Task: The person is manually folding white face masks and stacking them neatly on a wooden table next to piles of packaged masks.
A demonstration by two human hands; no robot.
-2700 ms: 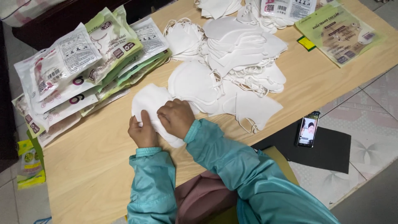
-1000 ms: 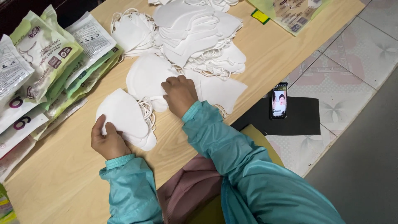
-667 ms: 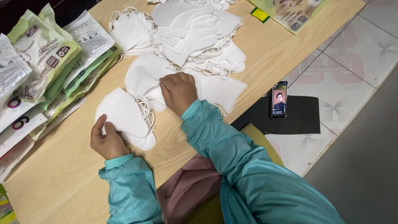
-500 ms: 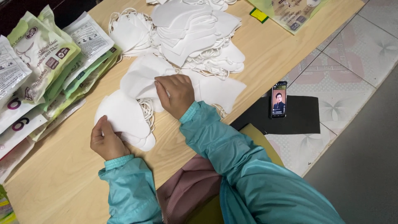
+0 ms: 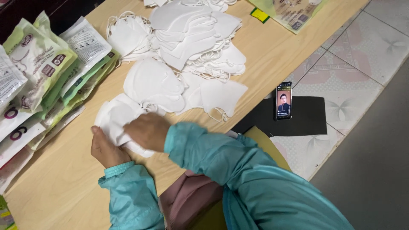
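My left hand [image 5: 106, 149] grips the near edge of a small stack of white face masks [image 5: 117, 117] lying on the wooden table [image 5: 64, 191]. My right hand [image 5: 147, 130] rests on top of the same stack, fingers curled over it. Just beyond lies a flat pile of white masks [image 5: 153, 83], and a larger heap of white masks [image 5: 191, 30] with ear loops sits further back. Both arms wear teal sleeves.
Green-and-white mask packets [image 5: 38, 81] are fanned out at the left. A phone [image 5: 283, 100] with a lit screen stands on a black mat [image 5: 306, 119] on the tiled floor to the right. More packets [image 5: 294, 12] lie at the table's far right corner.
My right hand has come left from the flat pile onto the stack held by my left hand. The left hand has stayed on the stack.
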